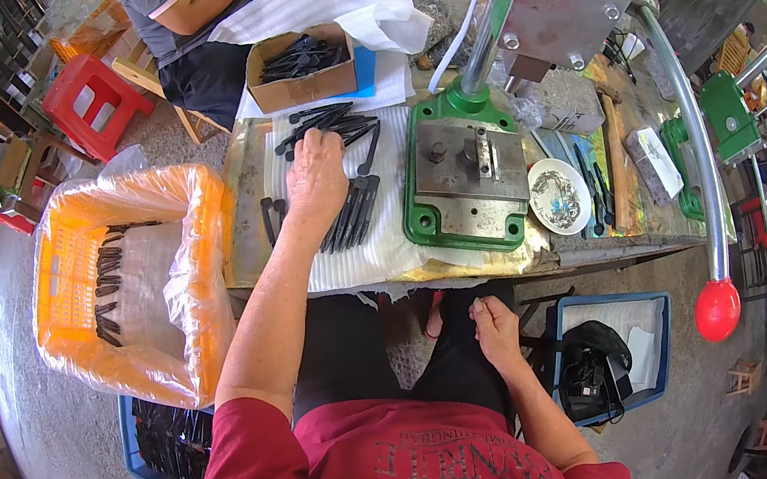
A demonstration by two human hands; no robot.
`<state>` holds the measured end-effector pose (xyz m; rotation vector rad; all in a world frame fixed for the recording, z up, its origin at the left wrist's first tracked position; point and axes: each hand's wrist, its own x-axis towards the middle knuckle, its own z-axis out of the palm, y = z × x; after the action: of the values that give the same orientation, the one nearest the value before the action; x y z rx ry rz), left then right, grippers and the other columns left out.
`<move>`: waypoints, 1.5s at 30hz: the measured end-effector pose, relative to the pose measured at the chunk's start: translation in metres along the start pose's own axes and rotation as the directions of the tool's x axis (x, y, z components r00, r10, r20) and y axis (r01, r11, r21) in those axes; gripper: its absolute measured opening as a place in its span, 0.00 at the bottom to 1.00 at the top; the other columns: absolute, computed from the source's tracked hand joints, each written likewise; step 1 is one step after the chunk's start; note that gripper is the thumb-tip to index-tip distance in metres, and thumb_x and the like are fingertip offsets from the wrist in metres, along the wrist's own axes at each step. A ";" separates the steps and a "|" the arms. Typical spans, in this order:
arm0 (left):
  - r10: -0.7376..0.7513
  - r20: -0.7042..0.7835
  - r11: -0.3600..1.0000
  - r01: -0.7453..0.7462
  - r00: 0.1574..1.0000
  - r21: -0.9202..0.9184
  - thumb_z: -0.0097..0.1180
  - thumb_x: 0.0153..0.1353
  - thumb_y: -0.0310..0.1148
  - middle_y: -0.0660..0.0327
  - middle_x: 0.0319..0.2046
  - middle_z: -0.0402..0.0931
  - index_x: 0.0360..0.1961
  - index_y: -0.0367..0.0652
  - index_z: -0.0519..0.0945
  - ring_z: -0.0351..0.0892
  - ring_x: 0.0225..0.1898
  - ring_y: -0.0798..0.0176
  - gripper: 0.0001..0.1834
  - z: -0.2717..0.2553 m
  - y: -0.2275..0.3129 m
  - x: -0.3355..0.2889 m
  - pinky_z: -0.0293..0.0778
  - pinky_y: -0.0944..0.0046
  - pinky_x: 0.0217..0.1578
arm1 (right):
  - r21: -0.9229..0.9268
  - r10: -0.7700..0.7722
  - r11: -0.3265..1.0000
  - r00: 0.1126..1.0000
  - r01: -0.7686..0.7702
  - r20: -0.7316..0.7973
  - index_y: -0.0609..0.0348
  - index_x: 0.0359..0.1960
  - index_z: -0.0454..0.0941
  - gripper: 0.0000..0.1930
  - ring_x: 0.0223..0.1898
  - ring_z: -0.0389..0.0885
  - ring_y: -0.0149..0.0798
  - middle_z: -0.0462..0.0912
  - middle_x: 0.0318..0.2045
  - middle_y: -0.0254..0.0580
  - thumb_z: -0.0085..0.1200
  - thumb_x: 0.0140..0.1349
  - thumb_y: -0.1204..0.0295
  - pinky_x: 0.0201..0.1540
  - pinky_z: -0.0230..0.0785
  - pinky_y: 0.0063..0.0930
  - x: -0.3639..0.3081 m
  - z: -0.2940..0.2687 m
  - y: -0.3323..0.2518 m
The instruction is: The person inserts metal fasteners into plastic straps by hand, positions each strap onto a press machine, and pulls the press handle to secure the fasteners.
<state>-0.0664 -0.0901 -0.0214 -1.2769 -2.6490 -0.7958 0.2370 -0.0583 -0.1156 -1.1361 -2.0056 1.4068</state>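
Left hand [315, 172], fingers bent, at black parts [348, 126] on counter [244, 207]; grip unclear. Right hand [497, 330] half-curled over thigh [449, 358], contents unclear. Green press [462, 176] at left hand's three o'clock.

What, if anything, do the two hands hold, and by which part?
It cannot be told: the left hand is at the black pieces, its grip hidden; the right hand is curled, with no clear object in it.

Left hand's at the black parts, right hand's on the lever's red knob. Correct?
Not quite: the head view shows the right hand over the right leg, away from the red knob. The left hand is at the black parts.
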 end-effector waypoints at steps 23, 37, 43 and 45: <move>0.298 -0.094 0.935 -0.310 0.950 -0.174 0.53 0.42 0.29 0.57 0.24 0.70 0.21 0.38 0.72 0.72 0.27 0.55 0.06 -0.025 0.024 -0.015 0.68 0.60 0.28 | 0.034 -0.006 0.999 1.000 0.006 -0.004 0.64 0.23 0.70 0.10 0.14 0.68 0.29 0.69 0.15 0.40 0.43 0.57 0.70 0.18 0.60 0.23 -0.004 -0.002 -0.006; 0.659 0.036 0.639 -0.534 0.751 -0.553 0.56 0.39 0.24 0.57 0.19 0.70 0.22 0.38 0.71 0.72 0.23 0.54 0.07 -0.058 0.054 -0.090 0.68 0.63 0.22 | 0.306 -0.334 0.895 0.942 0.325 -0.026 0.62 0.46 0.63 0.15 0.20 0.63 0.22 0.68 0.30 0.35 0.40 0.60 0.66 0.21 0.57 0.12 0.022 -0.022 -0.115; 0.462 0.074 0.648 -0.279 0.884 -0.709 0.54 0.44 0.19 0.59 0.24 0.71 0.30 0.35 0.72 0.73 0.24 0.65 0.09 -0.042 0.057 -0.102 0.71 0.70 0.25 | 0.402 -0.149 0.910 0.985 0.101 0.090 0.65 0.29 0.69 0.11 0.17 0.63 0.22 0.67 0.16 0.30 0.45 0.58 0.67 0.20 0.57 0.14 0.010 -0.025 -0.111; 0.310 0.112 0.407 -0.025 0.944 -0.913 0.53 0.46 0.17 0.60 0.27 0.71 0.35 0.35 0.70 0.73 0.26 0.68 0.13 -0.024 0.065 -0.114 0.71 0.72 0.27 | 0.507 -0.092 0.861 0.990 0.023 0.110 0.63 0.29 0.69 0.10 0.17 0.63 0.22 0.68 0.17 0.31 0.46 0.58 0.67 0.18 0.55 0.13 0.005 -0.021 -0.104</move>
<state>0.0526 -0.1490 -0.0083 -1.9009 -2.0890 -2.3835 0.2105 -0.0576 -0.0125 -0.7565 -1.5804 1.8689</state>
